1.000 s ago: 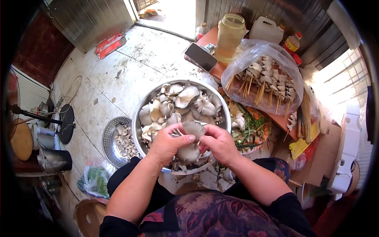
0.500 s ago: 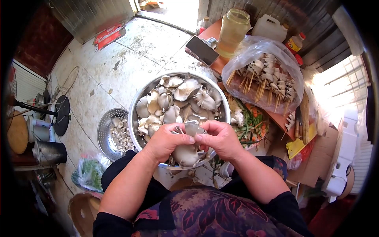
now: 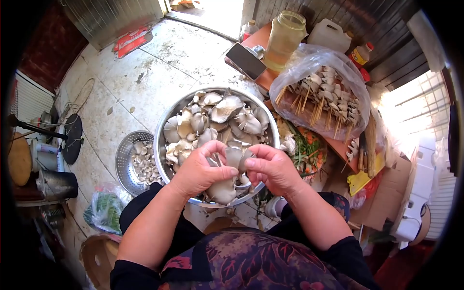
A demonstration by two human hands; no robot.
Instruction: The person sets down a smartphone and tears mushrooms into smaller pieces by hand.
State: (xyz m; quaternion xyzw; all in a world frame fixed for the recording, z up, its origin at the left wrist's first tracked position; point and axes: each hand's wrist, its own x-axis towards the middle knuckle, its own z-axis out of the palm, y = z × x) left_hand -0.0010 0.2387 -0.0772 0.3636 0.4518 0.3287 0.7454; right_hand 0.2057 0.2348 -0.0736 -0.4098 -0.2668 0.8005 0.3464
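A large metal basin [image 3: 159, 145] full of grey oyster mushrooms [image 3: 227, 108] sits between the person's knees. Over its near side, my left hand [image 3: 205, 169] is closed around an oyster mushroom cluster [image 3: 222, 192], whose broad cap hangs below the fingers. My right hand [image 3: 271, 169] is closed too, pinching the edge of an oyster mushroom piece [image 3: 234, 157] between thumb and fingers. The fingers cover part of these caps, so whether the two pieces are still joined I cannot tell. The hands are a little apart, thumbs facing each other.
Left of the basin stands a perforated metal colander [image 3: 124, 171] with small mushroom pieces. A clear plastic bag [image 3: 360, 123] of skewered mushrooms lies on a low table at right, near a phone [image 3: 245, 61] and a large jar [image 3: 286, 41]. Vegetable scraps [image 3: 309, 152] lie beside the basin.
My right hand has drawn slightly away from my left, widening the gap between the thumbs. More of the mushroom between them shows. The whole view has shifted a little.
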